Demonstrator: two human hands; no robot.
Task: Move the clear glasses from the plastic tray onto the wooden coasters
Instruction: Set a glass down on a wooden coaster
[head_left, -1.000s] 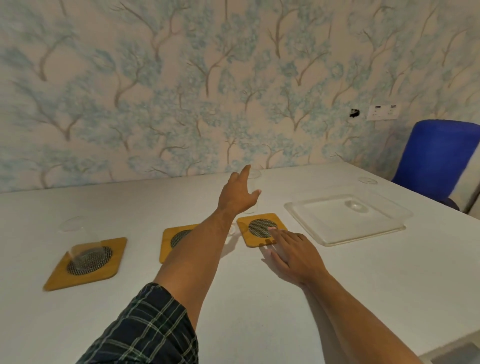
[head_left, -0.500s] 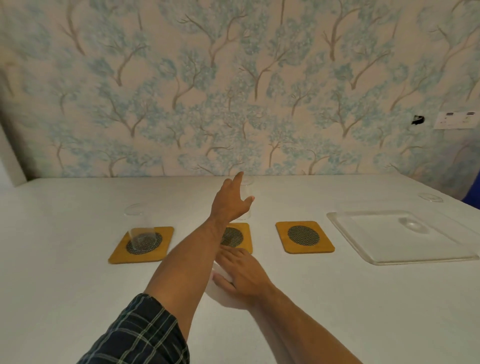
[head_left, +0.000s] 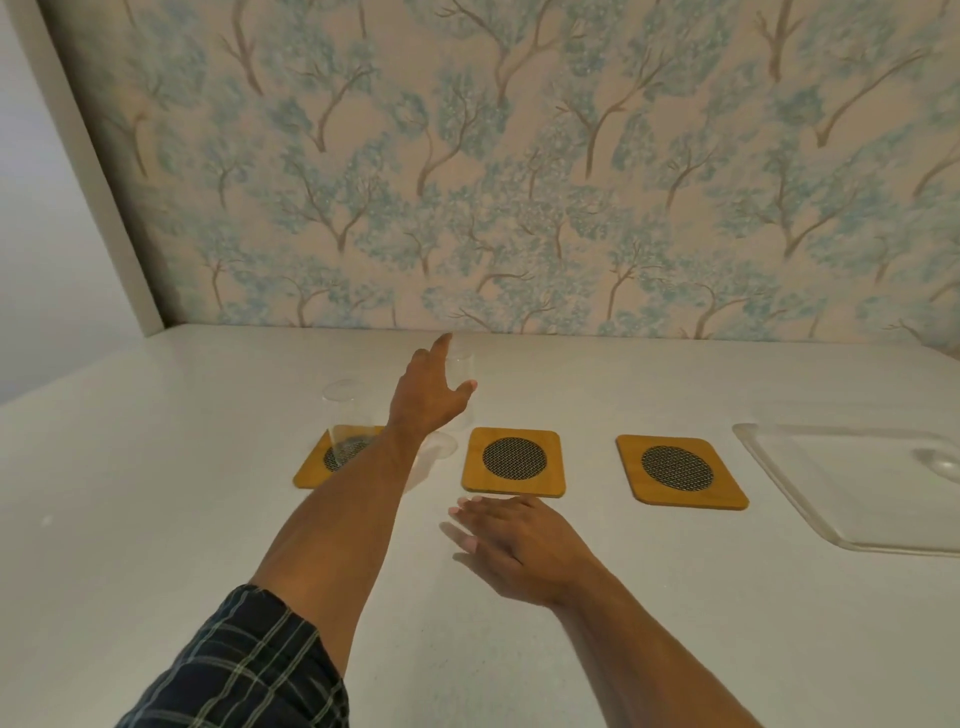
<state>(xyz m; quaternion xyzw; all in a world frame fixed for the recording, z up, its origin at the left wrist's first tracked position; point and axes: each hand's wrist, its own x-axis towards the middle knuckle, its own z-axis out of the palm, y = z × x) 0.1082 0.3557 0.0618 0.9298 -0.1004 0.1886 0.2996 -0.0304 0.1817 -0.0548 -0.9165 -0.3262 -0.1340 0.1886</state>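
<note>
My left hand (head_left: 428, 400) reaches far over the white table, shut on a clear glass (head_left: 462, 379) held upright between thumb and fingers. The glass hovers behind the gap between the left coaster (head_left: 317, 475) and the middle coaster (head_left: 514, 486). Another clear glass (head_left: 345, 415) stands on the left coaster. The middle coaster and the right coaster (head_left: 680, 499) are bare; each is wooden with a dark mesh disc. My right hand (head_left: 519, 545) lies flat on the table, fingers apart, just in front of the middle coaster. The plastic tray (head_left: 810, 488) lies at the right edge, with a round clear glass base (head_left: 937, 462) showing in it.
The white table (head_left: 156, 519) meets a wall with blue tree wallpaper (head_left: 519, 182) close behind the coasters. A plain white wall closes the left side. My plaid sleeve (head_left: 244, 670) is at the bottom left.
My left hand has carried the glass leftwards, from above the right coaster, past the middle one. My right hand slid left along the table, and the view swung left, so the blue chair is gone.
</note>
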